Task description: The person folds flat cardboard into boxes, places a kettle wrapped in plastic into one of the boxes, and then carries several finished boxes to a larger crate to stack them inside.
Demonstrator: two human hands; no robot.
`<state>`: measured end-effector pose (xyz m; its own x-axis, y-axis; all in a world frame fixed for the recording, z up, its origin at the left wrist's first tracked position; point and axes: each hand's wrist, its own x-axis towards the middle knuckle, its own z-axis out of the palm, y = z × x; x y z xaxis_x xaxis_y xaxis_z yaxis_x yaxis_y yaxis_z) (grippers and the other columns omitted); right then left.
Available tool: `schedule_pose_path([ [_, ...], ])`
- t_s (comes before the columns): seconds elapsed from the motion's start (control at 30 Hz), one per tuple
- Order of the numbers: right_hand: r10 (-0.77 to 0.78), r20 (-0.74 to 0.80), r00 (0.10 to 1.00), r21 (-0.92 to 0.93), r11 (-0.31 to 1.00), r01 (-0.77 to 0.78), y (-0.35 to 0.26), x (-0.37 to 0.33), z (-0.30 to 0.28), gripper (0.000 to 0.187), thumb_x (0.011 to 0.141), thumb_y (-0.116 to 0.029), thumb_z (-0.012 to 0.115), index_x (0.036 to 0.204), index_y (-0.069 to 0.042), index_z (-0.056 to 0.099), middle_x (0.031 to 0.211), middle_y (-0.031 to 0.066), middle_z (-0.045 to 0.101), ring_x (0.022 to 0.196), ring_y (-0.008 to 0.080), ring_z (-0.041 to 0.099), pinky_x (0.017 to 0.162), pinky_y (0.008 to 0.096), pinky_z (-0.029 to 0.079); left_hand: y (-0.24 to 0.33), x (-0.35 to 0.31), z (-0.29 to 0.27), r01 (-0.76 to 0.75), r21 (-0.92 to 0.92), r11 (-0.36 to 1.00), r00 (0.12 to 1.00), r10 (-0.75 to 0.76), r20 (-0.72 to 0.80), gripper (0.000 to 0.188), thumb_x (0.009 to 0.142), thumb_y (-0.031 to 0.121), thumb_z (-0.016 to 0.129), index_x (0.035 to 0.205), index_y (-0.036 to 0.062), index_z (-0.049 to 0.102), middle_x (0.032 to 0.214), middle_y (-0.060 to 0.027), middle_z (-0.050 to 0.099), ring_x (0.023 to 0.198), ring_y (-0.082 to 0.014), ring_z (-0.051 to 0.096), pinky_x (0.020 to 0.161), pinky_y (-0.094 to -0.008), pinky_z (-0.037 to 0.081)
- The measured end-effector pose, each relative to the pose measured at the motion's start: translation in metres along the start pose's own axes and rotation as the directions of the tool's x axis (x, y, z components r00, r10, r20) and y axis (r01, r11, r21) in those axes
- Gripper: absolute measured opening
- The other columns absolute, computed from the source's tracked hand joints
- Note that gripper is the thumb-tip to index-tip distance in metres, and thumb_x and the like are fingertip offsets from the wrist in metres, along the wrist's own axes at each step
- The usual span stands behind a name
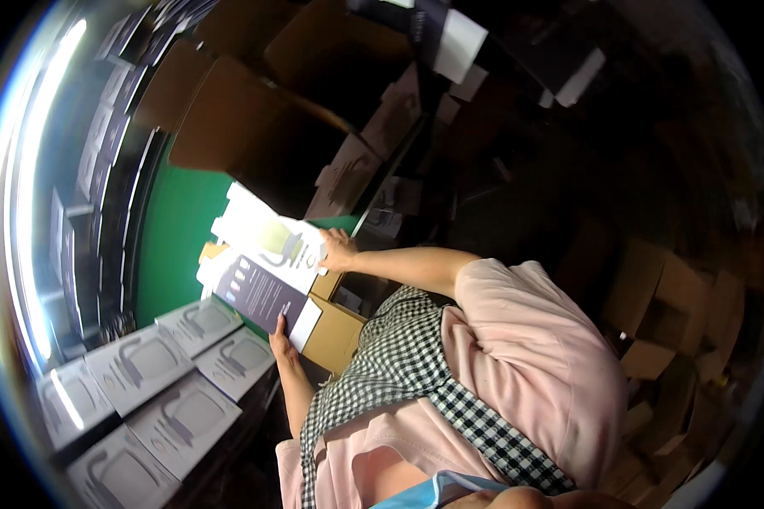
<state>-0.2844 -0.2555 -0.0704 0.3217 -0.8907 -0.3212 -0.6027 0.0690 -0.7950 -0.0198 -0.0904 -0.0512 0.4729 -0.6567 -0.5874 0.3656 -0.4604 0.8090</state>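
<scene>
A printed carton [267, 293], still flat, with a white panel bearing a kettle-like picture and a dark purple panel, lies between my hands over the green work surface [174, 225]. My left hand [282, 338] grips its near edge at the dark panel, thumb on top. At the right edge of the white panel, my right hand [338, 251] is closed on the carton; some of its fingers are hidden underneath. Just below the sheet, close to my apron, sits a brown cardboard box [335, 335], partly covered by the carton.
Several finished white boxes [140, 369] with kettle-like pictures stand in rows at the lower left. Large brown cardboard pieces [238, 119] rise at the far side. Stacked dark boxes [106, 161] line the left beside a bright tube light [38, 187]. Opened brown cartons [662, 314] lie at right.
</scene>
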Motion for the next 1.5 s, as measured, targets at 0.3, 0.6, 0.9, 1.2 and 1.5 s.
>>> schedule_pose_path([
  [0.3,-0.222,0.13,0.966,0.307,0.936,0.173,0.033,0.004,-0.006,0.081,0.08,-0.042,0.075,0.138,0.003,0.04,0.137,0.0246,0.049,0.129,0.0361,0.046,0.108,0.042,0.038,0.002,-0.073,0.022,-0.374,0.059,0.925,0.902,0.378,-0.209,0.051,0.081,0.008,0.078,0.126,0.0023,0.057,0.115,-0.0082,0.066,0.101,-0.0212,0.064,0.091,-0.0352,0.051],
  [0.6,-0.438,0.297,0.849,0.568,0.796,0.212,0.043,0.05,0.012,0.066,0.084,-0.036,0.076,0.131,0.003,0.053,0.123,0.0176,0.064,0.111,0.0239,0.061,0.096,0.0349,0.047,-0.001,-0.107,0.038,-0.406,0.231,0.884,0.812,0.465,-0.351,0.052,0.075,0.007,0.084,0.12,0.0006,0.06,0.101,-0.0044,0.067,0.086,-0.0141,0.064,0.077,-0.0259,0.051],
  [0.9,-0.372,-0.11,0.922,0.103,0.918,0.383,0.025,-0.007,-0.02,0.072,0.081,-0.024,0.073,0.139,0.003,0.039,0.135,0.0303,0.044,0.124,0.0445,0.045,0.106,0.0449,0.038,0.0,-0.064,0.032,-0.317,-0.048,0.947,0.939,0.306,-0.154,0.051,0.08,0.01,0.08,0.123,-0.0023,0.056,0.111,-0.0103,0.066,0.099,-0.0202,0.065,0.09,-0.0333,0.051],
  [1.2,-0.317,0.068,0.946,-0.034,0.947,0.319,0.06,-0.107,-0.04,0.051,0.083,-0.023,0.072,0.125,0.001,0.055,0.135,0.0265,0.044,0.127,0.043,0.044,0.107,0.045,0.038,-0.011,0.039,0.032,-0.182,0.222,0.958,0.974,0.206,-0.09,0.055,0.077,0.012,0.084,0.122,-0.0024,0.057,0.112,-0.0126,0.067,0.094,-0.0217,0.065,0.086,-0.0327,0.053],
  [1.5,-0.361,0.212,0.908,-0.037,0.926,0.377,0.092,-0.087,-0.037,0.036,0.083,-0.022,0.073,0.112,-0.002,0.065,0.113,0.0187,0.063,0.107,0.0342,0.06,0.095,0.0416,0.048,-0.001,0.011,0.026,-0.113,0.048,0.992,0.992,0.115,-0.046,0.061,0.075,0.015,0.083,0.127,-0.0003,0.056,0.117,-0.0121,0.066,0.101,-0.0234,0.065,0.088,-0.0369,0.053],
])
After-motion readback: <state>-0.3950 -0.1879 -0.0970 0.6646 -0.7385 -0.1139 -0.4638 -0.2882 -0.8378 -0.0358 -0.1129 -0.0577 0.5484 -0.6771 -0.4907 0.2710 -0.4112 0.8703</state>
